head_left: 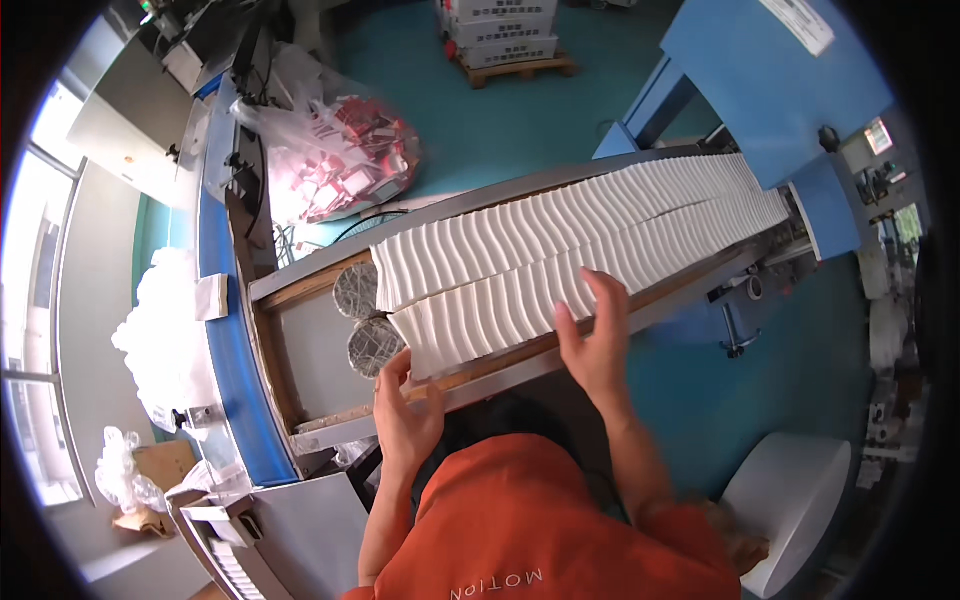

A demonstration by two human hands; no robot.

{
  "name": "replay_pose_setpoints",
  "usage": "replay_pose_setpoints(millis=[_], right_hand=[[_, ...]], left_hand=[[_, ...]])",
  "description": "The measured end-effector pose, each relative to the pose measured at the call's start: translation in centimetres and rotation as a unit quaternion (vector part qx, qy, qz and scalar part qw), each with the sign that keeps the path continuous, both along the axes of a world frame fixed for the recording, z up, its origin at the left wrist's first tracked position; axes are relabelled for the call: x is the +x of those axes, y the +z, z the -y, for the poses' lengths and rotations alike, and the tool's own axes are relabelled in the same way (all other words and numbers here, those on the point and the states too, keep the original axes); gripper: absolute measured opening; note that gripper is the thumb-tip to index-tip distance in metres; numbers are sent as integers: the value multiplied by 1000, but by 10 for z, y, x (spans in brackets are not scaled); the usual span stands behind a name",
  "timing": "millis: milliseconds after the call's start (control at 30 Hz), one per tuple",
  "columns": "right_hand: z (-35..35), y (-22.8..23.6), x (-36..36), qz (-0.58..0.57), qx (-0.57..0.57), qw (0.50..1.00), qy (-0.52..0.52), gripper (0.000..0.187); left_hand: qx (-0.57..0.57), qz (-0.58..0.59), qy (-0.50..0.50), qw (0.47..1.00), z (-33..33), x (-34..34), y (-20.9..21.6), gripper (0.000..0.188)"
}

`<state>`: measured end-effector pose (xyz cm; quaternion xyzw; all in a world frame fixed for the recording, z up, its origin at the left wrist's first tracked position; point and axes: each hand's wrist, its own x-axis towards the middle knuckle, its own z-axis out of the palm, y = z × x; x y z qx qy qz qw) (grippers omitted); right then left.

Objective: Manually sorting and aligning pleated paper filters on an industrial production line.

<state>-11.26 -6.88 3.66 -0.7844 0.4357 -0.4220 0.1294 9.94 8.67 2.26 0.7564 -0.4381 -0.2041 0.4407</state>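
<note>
Left hand point(408, 424) and right hand point(598, 358) curve loosely.

From afar I'm seeing an orange-red top point(515, 500) bearing pale lettering point(497, 585), its sleeves point(690, 545) leaving forearms point(640, 465), left hand point(408, 430) and right hand point(600, 362) bare, and dark clothing point(515, 412) beyond it.

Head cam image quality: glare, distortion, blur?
Head view: window at far left blown out to white; head view: dark rim around the picture, edges bending near it; head view: left hand, right hand and ridged white rows readable; head view: clutter at far right soft, too blurred to identify.
</note>
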Motion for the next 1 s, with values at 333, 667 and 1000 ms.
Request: replay_pose_setpoints(millis=[333,667,1000], right_hand=[[102,-47,-106,-127,-131,936,-301,31],[103,-52,-109,-164,-128,938,-276,16],[69,-44,-70,101,388,914,55,34]], left_hand=[[18,-132,45,990,12,-2,-9,42],[6,-193,41,980,12,-10,-18,53],[77,-221,117,965,-23,63,-8,49]])
